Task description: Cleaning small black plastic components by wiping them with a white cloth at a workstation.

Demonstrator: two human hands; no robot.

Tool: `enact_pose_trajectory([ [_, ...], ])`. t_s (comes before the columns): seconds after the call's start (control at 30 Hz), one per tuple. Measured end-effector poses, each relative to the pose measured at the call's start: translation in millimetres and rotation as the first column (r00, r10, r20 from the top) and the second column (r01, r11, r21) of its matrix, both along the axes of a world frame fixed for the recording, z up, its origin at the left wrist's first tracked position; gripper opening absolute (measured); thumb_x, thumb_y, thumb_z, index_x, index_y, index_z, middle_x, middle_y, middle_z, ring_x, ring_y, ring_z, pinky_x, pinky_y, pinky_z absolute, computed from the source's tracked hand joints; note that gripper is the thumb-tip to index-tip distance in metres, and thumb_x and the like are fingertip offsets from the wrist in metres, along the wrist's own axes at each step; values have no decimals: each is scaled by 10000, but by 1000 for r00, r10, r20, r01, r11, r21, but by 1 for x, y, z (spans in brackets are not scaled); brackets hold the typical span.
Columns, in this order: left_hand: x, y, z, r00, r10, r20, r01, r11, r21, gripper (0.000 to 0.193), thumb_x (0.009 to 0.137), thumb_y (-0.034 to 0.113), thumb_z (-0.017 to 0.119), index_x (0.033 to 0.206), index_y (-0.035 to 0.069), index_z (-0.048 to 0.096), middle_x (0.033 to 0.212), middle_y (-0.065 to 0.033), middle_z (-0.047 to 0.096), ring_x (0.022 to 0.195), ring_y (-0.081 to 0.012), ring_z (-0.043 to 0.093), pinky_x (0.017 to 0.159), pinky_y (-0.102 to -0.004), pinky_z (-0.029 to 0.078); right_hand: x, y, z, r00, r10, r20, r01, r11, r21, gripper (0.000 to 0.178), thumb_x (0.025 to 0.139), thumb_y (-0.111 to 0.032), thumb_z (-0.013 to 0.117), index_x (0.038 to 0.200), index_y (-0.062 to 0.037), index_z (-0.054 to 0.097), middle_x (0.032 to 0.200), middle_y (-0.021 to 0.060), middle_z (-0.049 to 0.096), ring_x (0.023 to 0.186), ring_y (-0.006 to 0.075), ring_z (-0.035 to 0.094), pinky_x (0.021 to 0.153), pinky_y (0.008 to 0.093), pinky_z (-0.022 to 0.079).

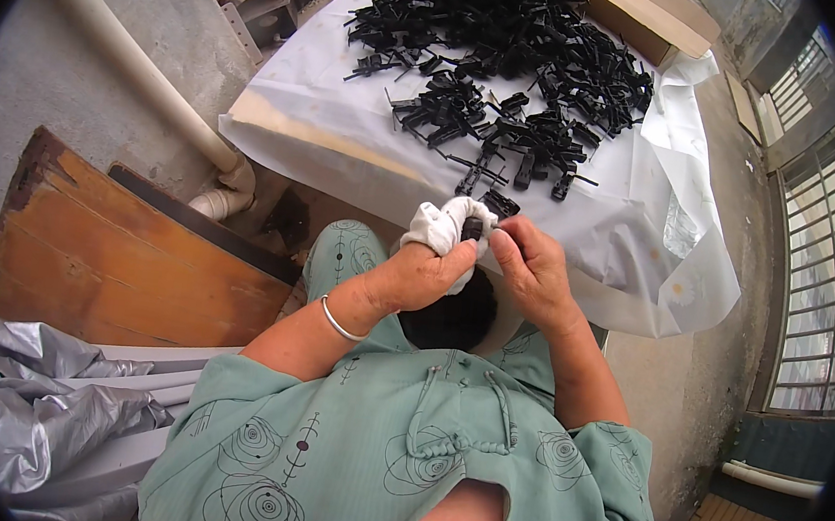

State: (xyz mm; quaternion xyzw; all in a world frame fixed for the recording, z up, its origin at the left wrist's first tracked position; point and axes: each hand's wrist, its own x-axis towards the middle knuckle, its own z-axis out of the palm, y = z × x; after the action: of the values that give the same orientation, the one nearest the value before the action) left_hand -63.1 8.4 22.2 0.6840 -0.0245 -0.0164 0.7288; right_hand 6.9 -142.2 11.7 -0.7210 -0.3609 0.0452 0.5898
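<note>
Before the white-sheeted table, I saw the left hand grasping one white cloth and one black plastic part; the right hand pinched something I couldn't identify.

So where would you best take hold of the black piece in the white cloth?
Probably on the bare part of the black piece, from above: the cloth folds around it and the left hand grips from the near left, leaving that part facing up.
</note>
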Motion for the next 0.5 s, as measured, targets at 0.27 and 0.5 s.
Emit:
enact_pose_trajectory([
  [0.27, 1, -9, -18, 917, 73, 393, -278, 823, 495, 243, 782, 51, 412, 1015, 2, 458, 818, -139, 508, 725, -266, 499, 659, -344, 422, -5, 3, -11, 989, 107, -106, -124, 978, -169, 255, 903, -157, 499, 708, 6, 496, 580, 89, 442, 536, 151, 360, 511, 298, 368],
  [0.5, -4, -7, -24, 923, 34, 384, -273, 759, 591, 226, 804, 96, 446, 968, -57, 475, 861, -232, 540, 778, -383, 534, 687, -428, 426, -7, 9, -28, 946, 162, -281, -175, 984, -21, 272, 913, -174, 497, 700, -4, 508, 575, 1, 431, 572, 80, 361, 522, 257, 360],
])
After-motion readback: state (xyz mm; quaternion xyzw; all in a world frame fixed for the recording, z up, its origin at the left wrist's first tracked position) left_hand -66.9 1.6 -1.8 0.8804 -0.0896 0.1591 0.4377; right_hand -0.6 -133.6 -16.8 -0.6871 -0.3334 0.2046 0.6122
